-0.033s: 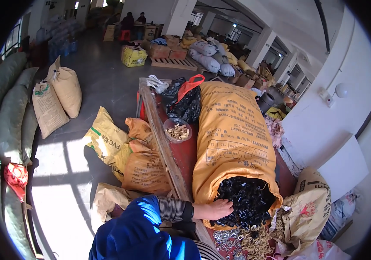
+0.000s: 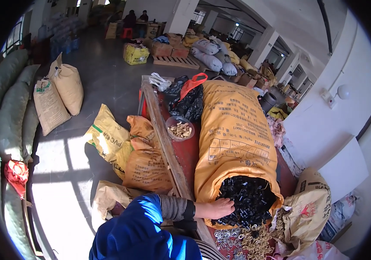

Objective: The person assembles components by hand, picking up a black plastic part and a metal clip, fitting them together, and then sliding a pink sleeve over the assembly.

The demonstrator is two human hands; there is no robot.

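Wkshp/whse w/ sacks (image 2: 207, 60), pallet (image 2: 176, 62)

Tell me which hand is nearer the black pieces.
Left. The left hand is at the left side of the black pieces in the orange sack; the right hand is out of view.

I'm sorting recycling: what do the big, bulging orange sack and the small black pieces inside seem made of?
Big, bulging orange sack: probably woven plastic, matte, judging by its creased, softly folded mouth.
Small black pieces: likely moulded plastic, with glints suggesting some gloss, though coated metal is possible.
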